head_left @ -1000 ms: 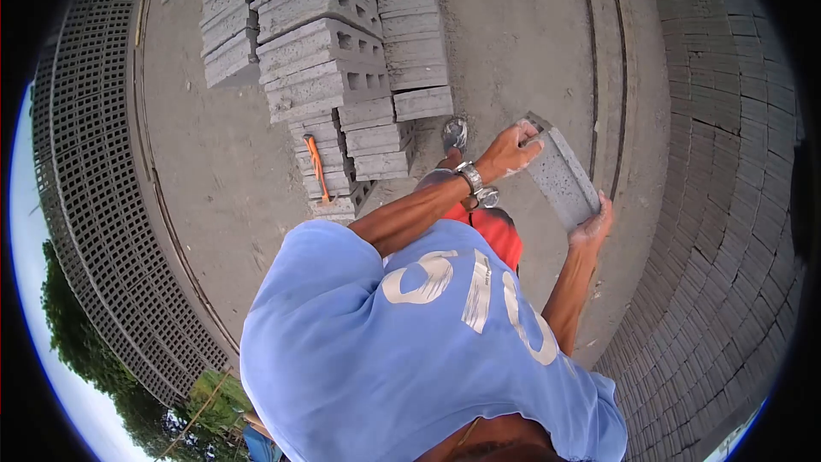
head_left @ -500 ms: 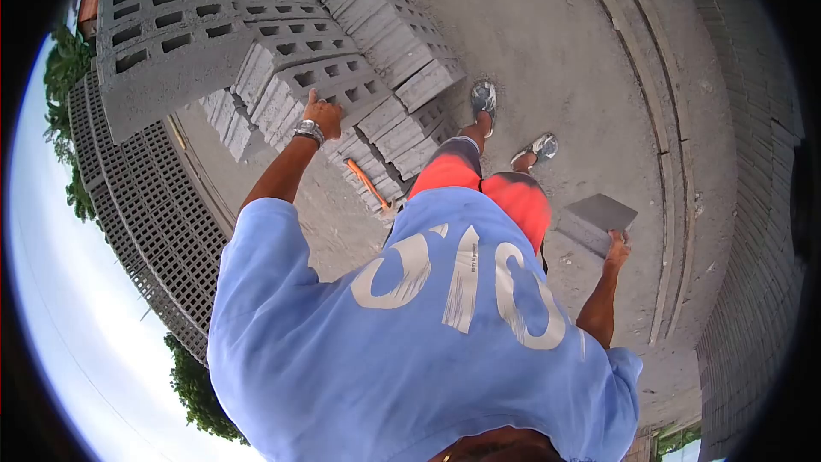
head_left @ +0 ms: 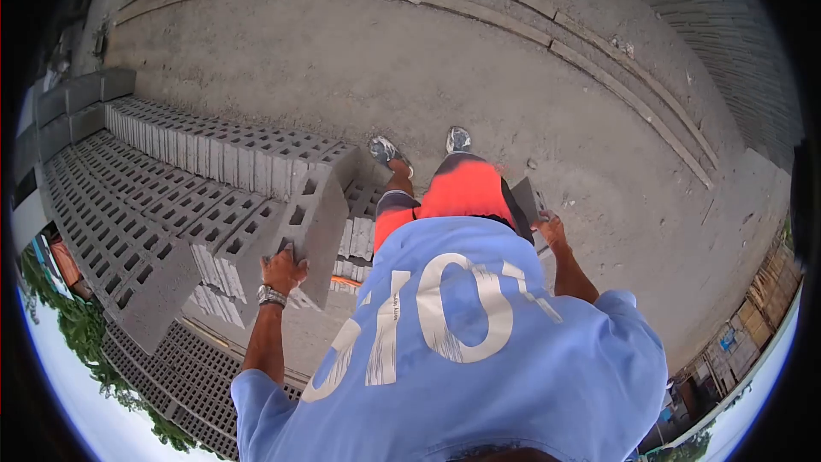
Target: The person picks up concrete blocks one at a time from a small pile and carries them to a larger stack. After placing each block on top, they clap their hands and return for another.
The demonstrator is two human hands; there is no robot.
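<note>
My left hand [head_left: 282, 270], with a watch on its wrist, grips the edge of a grey hollow concrete block [head_left: 323, 221]. That block is at the near end of a row of stacked blocks [head_left: 224, 216] and looks pulled away from it. On the other side of my body, my right hand [head_left: 548, 228] is closed on a second concrete block [head_left: 528, 194], carried low beside my leg. My shorts and shirt hide part of it. An orange bar or handle [head_left: 345, 281] shows below the left block, mostly covered.
Long stacks of hollow blocks [head_left: 248, 144] run away to the left. More blocks [head_left: 184, 365] stand in a wall behind them. Long narrow strips [head_left: 479, 13] lie along the concrete ground [head_left: 342, 60]. Another block wall [head_left: 710, 26] rises at the far right.
My left hand has drawn the end block away from its row. The whole view has turned, and the right-hand block is now closer to my leg.
</note>
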